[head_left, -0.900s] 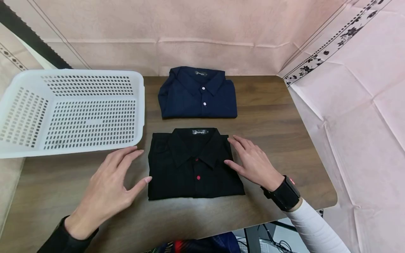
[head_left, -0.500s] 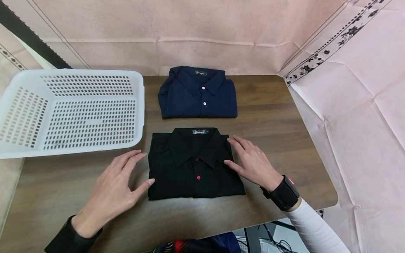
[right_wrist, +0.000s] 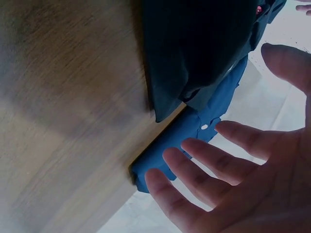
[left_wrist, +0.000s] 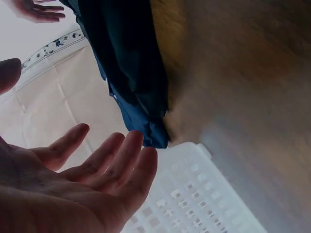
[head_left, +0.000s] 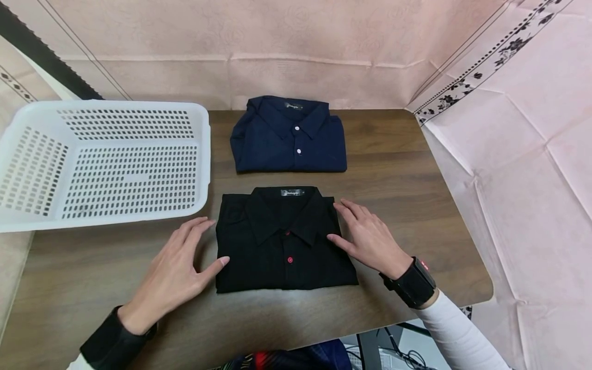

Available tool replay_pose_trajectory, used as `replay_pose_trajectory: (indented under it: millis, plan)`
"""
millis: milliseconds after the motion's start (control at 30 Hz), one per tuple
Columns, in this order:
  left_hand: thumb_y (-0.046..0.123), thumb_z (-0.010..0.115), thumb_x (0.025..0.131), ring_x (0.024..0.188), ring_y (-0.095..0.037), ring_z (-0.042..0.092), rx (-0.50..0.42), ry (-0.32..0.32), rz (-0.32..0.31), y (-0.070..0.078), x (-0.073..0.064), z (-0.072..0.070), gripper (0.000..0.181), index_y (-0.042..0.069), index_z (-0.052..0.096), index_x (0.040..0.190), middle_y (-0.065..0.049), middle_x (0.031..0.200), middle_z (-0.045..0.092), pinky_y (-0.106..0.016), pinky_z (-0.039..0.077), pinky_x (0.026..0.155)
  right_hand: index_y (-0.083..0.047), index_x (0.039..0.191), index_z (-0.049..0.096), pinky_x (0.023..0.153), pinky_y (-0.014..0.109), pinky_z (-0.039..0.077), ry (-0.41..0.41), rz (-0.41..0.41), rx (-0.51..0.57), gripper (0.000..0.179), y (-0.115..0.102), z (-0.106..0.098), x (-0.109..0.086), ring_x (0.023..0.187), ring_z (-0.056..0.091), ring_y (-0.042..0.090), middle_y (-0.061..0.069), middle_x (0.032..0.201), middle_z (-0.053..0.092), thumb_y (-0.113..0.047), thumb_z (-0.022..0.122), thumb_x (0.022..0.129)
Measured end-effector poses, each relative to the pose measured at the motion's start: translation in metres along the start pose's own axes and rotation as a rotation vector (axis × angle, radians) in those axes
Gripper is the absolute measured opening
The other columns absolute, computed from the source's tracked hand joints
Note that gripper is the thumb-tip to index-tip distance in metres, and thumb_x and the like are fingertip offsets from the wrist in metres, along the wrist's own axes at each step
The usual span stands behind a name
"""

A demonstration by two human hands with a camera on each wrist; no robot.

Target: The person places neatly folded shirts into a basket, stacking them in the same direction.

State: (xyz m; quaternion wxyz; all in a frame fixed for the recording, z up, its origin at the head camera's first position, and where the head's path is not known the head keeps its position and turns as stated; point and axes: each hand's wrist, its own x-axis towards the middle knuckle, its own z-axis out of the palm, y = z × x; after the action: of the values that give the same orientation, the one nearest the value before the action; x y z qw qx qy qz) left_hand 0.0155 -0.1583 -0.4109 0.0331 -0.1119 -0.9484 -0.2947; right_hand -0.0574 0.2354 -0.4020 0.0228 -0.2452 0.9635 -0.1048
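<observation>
A black collared shirt [head_left: 277, 267] with red buttons lies folded flat on the table, its collar towards the far side. My left hand [head_left: 173, 270] is at its left edge, fingers spread and thumb tip overlapping the cloth in the head view. On the opposite side, my right hand [head_left: 367, 234] has its fingertips right at the shirt's right edge. Both palms show bare in the wrist views, with relaxed fingers [left_wrist: 133, 165] and nothing held. Behind the black shirt lies a folded navy shirt [head_left: 277, 149] with white buttons.
A white perforated basket [head_left: 202, 154] stands at the left, close beyond my left fingertips. The wooden table [head_left: 398, 169] ends at a pink patterned cloth [head_left: 296, 51] at the back. Cables [head_left: 413, 359] hang below the front edge at the right.
My left hand has moved right, away from the basket's rim and up to the black shirt's left edge. My right hand and both shirts stay about where they were.
</observation>
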Motion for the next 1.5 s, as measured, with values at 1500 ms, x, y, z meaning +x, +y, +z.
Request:
replay_pose_trajectory:
  millis: [1500]
  plan:
    - [0.06,0.058,0.088,0.13,-0.036,0.04,-0.222,-0.159,-0.157,-0.014,0.018,0.025,0.084,0.009,0.034,0.15,-0.021,0.151,0.034,-0.06,0.037,0.104,0.001,0.143,0.047,0.083,0.045,0.056,-0.065,0.172,0.05,0.087,-0.001,0.02,0.003,0.099,0.058,0.027,0.018,0.119,0.058,-0.065,0.055,0.087]
